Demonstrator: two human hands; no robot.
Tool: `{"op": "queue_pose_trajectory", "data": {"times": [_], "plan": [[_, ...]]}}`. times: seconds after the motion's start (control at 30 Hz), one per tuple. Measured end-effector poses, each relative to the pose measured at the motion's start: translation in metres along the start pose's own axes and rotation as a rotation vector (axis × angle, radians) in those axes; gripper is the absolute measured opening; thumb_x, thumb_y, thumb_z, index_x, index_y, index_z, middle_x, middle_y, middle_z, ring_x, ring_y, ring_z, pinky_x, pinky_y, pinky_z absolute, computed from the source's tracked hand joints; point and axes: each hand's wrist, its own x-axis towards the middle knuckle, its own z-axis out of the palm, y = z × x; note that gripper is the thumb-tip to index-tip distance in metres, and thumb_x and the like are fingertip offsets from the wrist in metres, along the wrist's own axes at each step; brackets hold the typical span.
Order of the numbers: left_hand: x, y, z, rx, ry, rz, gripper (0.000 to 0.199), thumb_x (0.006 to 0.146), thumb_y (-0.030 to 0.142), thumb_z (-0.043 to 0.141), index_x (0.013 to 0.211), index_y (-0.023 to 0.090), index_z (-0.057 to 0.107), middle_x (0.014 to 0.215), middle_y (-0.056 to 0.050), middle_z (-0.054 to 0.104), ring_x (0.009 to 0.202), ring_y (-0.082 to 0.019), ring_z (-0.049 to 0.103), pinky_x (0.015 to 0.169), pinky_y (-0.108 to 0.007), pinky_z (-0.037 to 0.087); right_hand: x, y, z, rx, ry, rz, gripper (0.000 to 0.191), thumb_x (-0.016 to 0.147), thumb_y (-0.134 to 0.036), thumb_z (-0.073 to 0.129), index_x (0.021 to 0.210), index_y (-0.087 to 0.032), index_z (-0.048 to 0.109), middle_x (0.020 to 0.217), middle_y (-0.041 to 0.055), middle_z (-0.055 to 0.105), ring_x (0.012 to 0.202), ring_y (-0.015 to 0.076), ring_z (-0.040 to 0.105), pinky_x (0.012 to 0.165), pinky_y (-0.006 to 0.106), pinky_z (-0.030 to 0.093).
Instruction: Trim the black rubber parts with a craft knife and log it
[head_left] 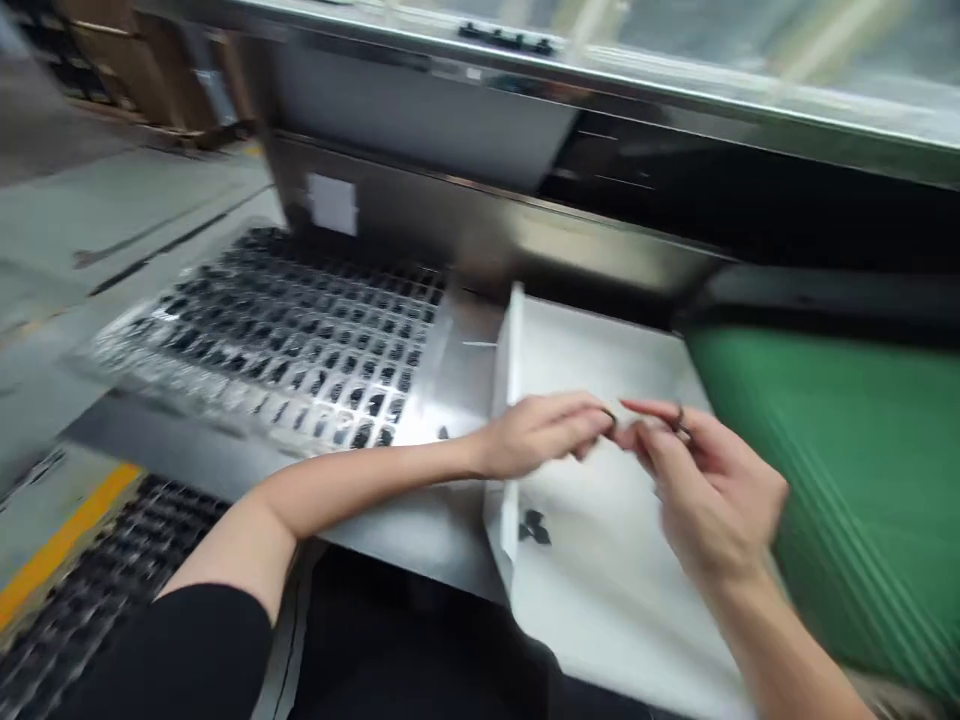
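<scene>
Both hands are held together over a shallow white tray, fingertips nearly touching. The left hand is pinched at the fingertips; what is pinched is too blurred to tell. The right hand is partly curled, a small dark ring-shaped part gripped between thumb and fingers. Just below the left hand, a few small black parts are seen lying on the tray floor. Left of the left hand, a clear blister tray filled with rows of black parts is laid on a steel worktop. Right of the right hand, a green ribbed mat is spread. Beyond the hands, a stainless machine housing is set. Far left, grey concrete floor with a yellow line is visible.
</scene>
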Motion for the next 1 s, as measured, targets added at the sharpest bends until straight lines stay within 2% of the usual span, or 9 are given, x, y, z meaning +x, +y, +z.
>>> {"op": "queue_pose_trajectory", "data": {"times": [0.07,0.13,0.3,0.5,0.7,0.83,1.0], "plan": [[-0.001,0.001,-0.003,-0.065,0.055,-0.062,0.044,0.112,0.058,0.063,0.109,0.015,0.072,0.079,-0.001,0.060,0.070,-0.013,0.051,0.062,-0.024,0.041,0.005,0.001,-0.001,-0.010,0.039,0.019,0.026,0.116,-0.046,0.071,0.121,-0.024,0.082,0.084,0.0035,0.069,0.068,0.0202,0.063,0.055,0.029,0.052],[0.000,0.000,-0.005,-0.110,0.068,-0.087,0.044,0.112,0.057,0.065,0.111,0.014,0.072,0.078,-0.001,0.059,0.065,-0.011,0.046,0.058,-0.022,0.036,0.008,-0.001,-0.002,0.003,0.059,-0.009,0.024,0.114,-0.040,0.070,0.120,-0.020,0.082,0.083,0.0032,0.068,0.064,0.0178,0.058,0.055,0.029,0.045],[0.001,-0.001,-0.002,-0.114,0.080,-0.076,0.044,0.111,0.057,0.069,0.106,0.013,0.073,0.076,-0.001,0.059,0.063,-0.010,0.043,0.053,-0.021,0.030,0.004,-0.015,0.002,0.025,0.033,-0.040,0.017,0.108,-0.033,0.075,0.116,-0.020,0.084,0.094,0.0052,0.075,0.073,0.0199,0.063,0.056,0.031,0.040],[0.001,0.000,0.000,-0.075,0.121,-0.100,0.047,0.108,0.062,0.073,0.102,0.015,0.069,0.074,-0.001,0.059,0.063,-0.010,0.043,0.053,-0.021,0.031,0.004,-0.022,0.003,0.057,-0.024,-0.152,0.004,0.108,-0.019,0.077,0.108,-0.019,0.081,0.091,0.0018,0.070,0.066,0.0156,0.050,0.056,0.032,0.037],[-0.004,0.000,0.000,0.102,0.119,-0.066,0.045,0.114,0.057,0.064,0.093,0.017,0.064,0.080,-0.001,0.060,0.069,-0.011,0.047,0.061,-0.024,0.036,0.006,-0.026,0.002,-0.026,-0.019,-0.286,0.009,0.108,-0.011,0.075,0.105,-0.019,0.079,0.090,0.0013,0.067,0.063,0.0140,0.046,0.053,0.031,0.032],[-0.007,-0.002,0.000,0.269,0.126,-0.046,0.045,0.116,0.058,0.060,0.093,0.019,0.065,0.082,-0.002,0.060,0.072,-0.014,0.048,0.065,-0.027,0.038,0.005,-0.025,0.002,-0.113,0.003,-0.358,0.012,0.108,-0.009,0.073,0.100,-0.018,0.074,0.087,-0.0005,0.064,0.063,0.0125,0.043,0.055,0.031,0.032],[-0.007,0.001,0.002,0.393,0.118,0.017,0.036,0.117,0.049,0.058,0.096,0.020,0.064,0.081,0.000,0.061,0.072,-0.014,0.052,0.068,-0.029,0.040,0.003,-0.024,0.005,-0.210,0.013,-0.416,0.015,0.107,-0.007,0.067,0.096,-0.018,0.066,0.084,-0.0025,0.059,0.062,0.0105,0.041,0.055,0.029,0.032]]}}
